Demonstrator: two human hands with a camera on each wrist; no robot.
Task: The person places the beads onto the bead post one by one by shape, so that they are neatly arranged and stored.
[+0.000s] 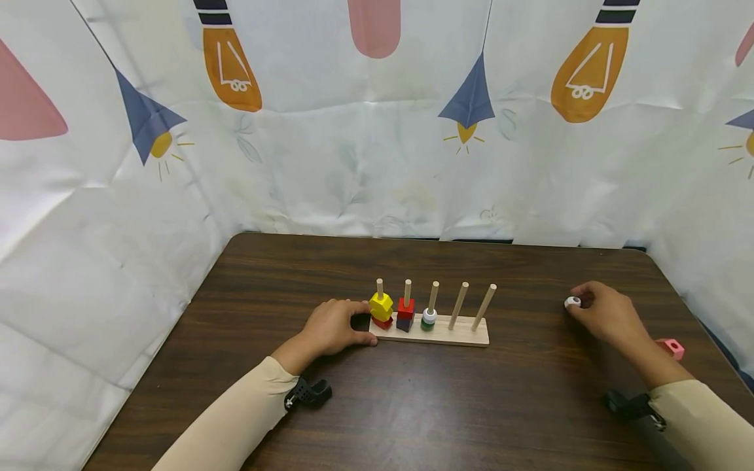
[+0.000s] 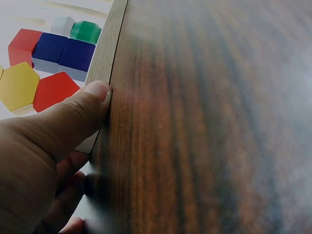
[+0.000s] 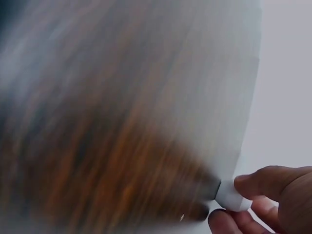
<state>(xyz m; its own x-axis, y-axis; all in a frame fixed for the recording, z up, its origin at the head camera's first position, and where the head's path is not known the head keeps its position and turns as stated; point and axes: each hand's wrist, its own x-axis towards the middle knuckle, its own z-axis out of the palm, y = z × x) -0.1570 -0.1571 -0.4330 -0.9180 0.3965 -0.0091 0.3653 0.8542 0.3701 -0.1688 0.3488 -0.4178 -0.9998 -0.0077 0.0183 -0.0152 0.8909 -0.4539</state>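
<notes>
A wooden peg board [image 1: 436, 335] stands on the table with several upright pegs. My left hand [image 1: 336, 325] grips its left end, the thumb [image 2: 92, 95] lying along the near edge. The leftmost peg carries yellow hexagonal blocks [image 1: 381, 306] over a red block [image 1: 383, 323]. On the second peg, a red block [image 1: 405, 308] sits over dark blue [image 1: 404, 324]. White beads [image 1: 429, 316] top a green one [image 1: 427, 326] on the third; the two right pegs are bare. Over the table's right side, my right hand [image 1: 607, 315] pinches a white bead [image 3: 231, 195] between thumb and fingers.
A pink block with a hole [image 1: 673, 348] lies on the dark wooden table [image 1: 471, 399] near its right edge, partly behind my right forearm. Behind the table hangs a white printed curtain [image 1: 365, 163], which also runs along both sides.
</notes>
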